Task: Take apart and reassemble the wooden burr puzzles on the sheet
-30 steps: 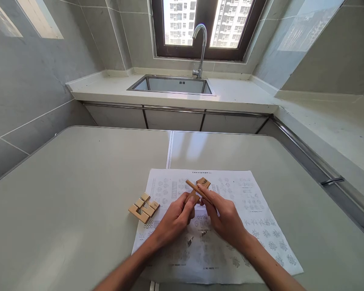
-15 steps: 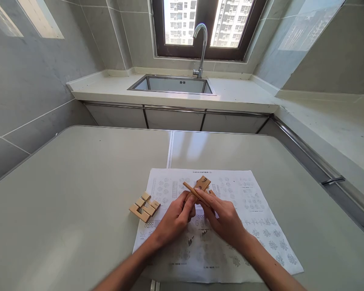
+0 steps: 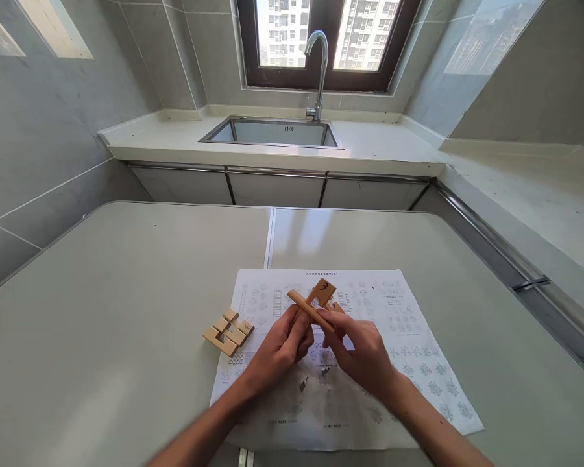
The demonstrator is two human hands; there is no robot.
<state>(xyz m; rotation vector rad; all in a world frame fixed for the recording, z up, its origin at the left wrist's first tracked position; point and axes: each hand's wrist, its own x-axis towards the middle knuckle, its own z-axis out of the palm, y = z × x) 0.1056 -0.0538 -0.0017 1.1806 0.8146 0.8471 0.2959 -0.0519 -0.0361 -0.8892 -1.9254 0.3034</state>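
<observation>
The held wooden pieces [image 3: 306,307] are viewed from nearby and above by one head-worn camera, aimed forward and down; the bench [image 3: 126,311] beneath them and the sink [image 3: 267,134] well beyond them are included.

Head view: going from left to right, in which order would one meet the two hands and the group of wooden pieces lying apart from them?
Wooden pieces → left hand → right hand.
</observation>
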